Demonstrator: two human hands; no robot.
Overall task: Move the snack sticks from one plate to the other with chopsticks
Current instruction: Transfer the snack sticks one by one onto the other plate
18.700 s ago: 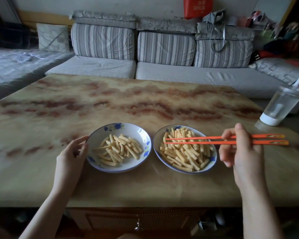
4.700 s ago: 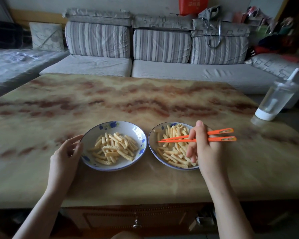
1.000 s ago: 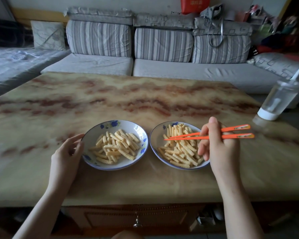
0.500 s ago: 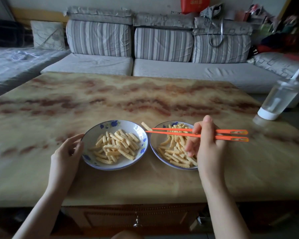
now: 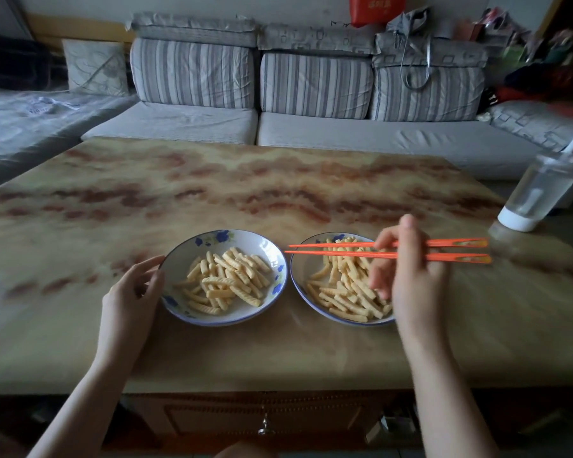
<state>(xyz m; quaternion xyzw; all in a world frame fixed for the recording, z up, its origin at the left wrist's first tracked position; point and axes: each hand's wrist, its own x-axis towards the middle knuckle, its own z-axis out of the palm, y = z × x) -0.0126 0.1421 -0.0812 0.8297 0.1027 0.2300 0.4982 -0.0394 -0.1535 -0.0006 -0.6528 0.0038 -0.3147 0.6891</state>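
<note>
Chopsticks (image 5: 341,253), pinched by right hand (image 5: 411,279): tips now empty, carried piece dropped among snack sticks (image 5: 227,282) on left plate (image 5: 225,322); left hand (image 5: 129,292) relaxed against rim; right plate (image 5: 300,280) still stocked

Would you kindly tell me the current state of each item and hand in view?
Chopsticks: gripped by right hand, tips slightly apart, empty.
Left plate: on table, holding snack sticks.
Right plate: on table, holding snack sticks.
Left hand: rests against the left plate's rim.
Bottle: standing on table.
</note>
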